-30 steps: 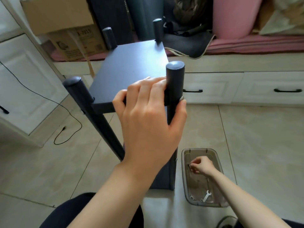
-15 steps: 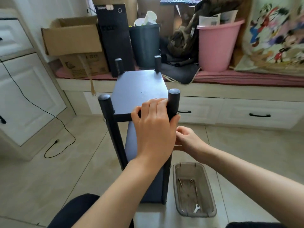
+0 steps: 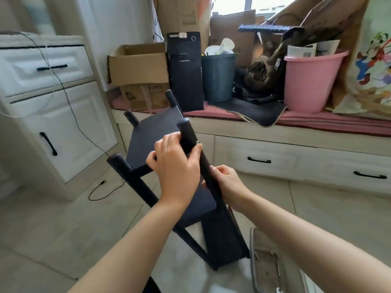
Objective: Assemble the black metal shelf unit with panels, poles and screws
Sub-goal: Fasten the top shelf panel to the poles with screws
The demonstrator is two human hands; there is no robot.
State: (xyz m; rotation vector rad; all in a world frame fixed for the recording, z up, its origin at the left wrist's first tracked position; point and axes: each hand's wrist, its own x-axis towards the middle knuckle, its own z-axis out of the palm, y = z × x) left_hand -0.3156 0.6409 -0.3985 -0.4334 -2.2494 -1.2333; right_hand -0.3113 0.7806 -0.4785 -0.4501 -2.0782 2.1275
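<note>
The black metal shelf unit point(image 3: 152, 132) stands on the tiled floor, leaning to the left, with its top panel, a lower panel point(image 3: 201, 199) and round poles. My left hand point(image 3: 176, 163) is clamped over the front edge of the top panel and the near right pole point(image 3: 191, 140). A small screw head point(image 3: 198, 142) shows on that pole by my thumb. My right hand point(image 3: 227, 185) holds the same pole lower down, fingers pinched against it; whether they hold a screw is hidden.
A clear plastic tray point(image 3: 268, 265) with screws and a small wrench lies on the floor at the lower right. A white cabinet point(image 3: 53, 115) with a trailing black cable stands left. Behind is a drawer bench point(image 3: 296, 157) loaded with boxes, a computer tower, a bin and a pink bucket.
My right hand left the tray and came up to the near right pole. The shelf unit has tipped to the left, and my view has lifted toward the bench.
</note>
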